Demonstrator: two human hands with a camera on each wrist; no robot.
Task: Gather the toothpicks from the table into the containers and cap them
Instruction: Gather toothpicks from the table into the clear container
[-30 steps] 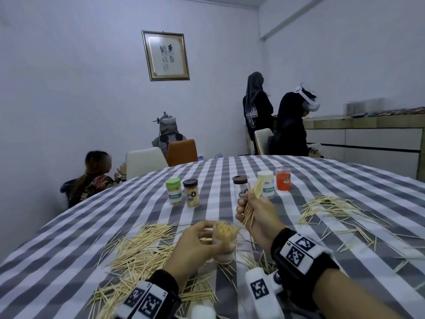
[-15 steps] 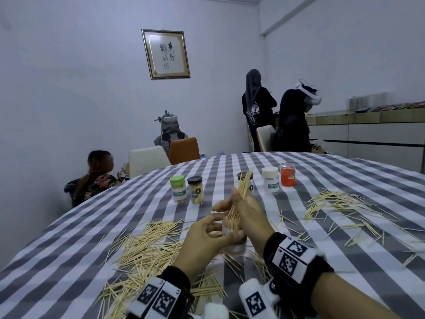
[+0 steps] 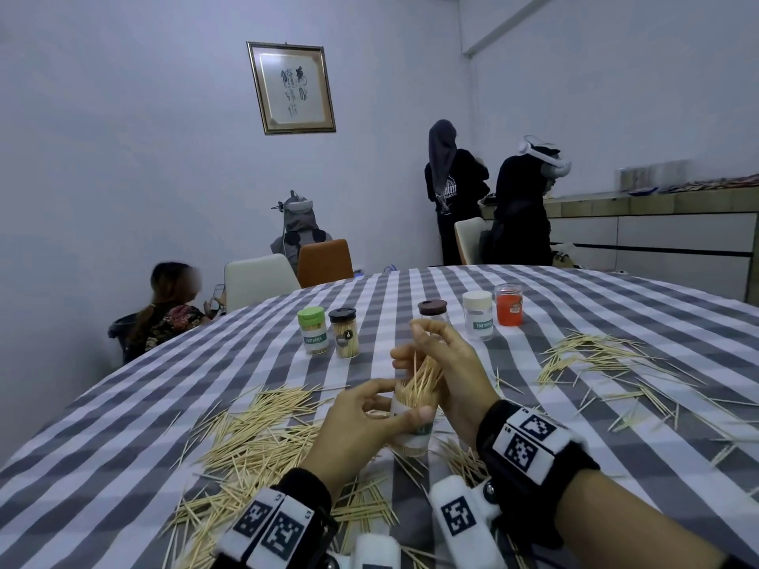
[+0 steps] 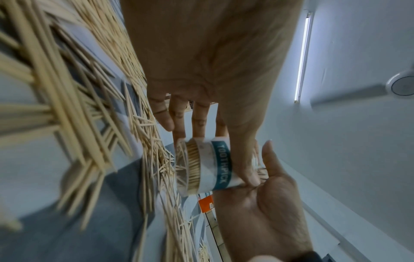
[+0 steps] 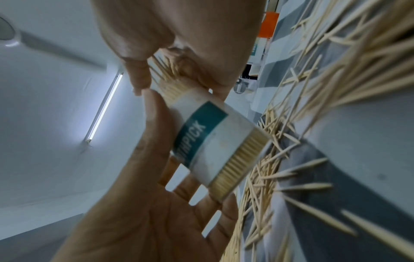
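Head view: my left hand (image 3: 361,425) is gripping the open toothpick container (image 3: 412,420) just above the table (image 3: 123,445) — my right hand (image 3: 447,375), fingers loosely spread, is steadying the toothpick bundle (image 3: 423,379) poking from its mouth.

Loose toothpicks (image 3: 263,429) lay thick on the tablecloth (image 3: 123,466) left of and under the two hands, and a thinner scatter (image 3: 591,363) spread on the right. Between the two heaps a strip of cloth ran past the hands toward the far side. There five jars stood in a loose row: a green-capped one (image 3: 313,329) just beside a black-capped one (image 3: 344,331), then a brown-capped one (image 3: 433,312), a white one (image 3: 478,315) and an orange one (image 3: 509,303). The widest gap lay between the black-capped and brown-capped jars. Beyond the row the cloth was open to the chairs (image 3: 263,281).
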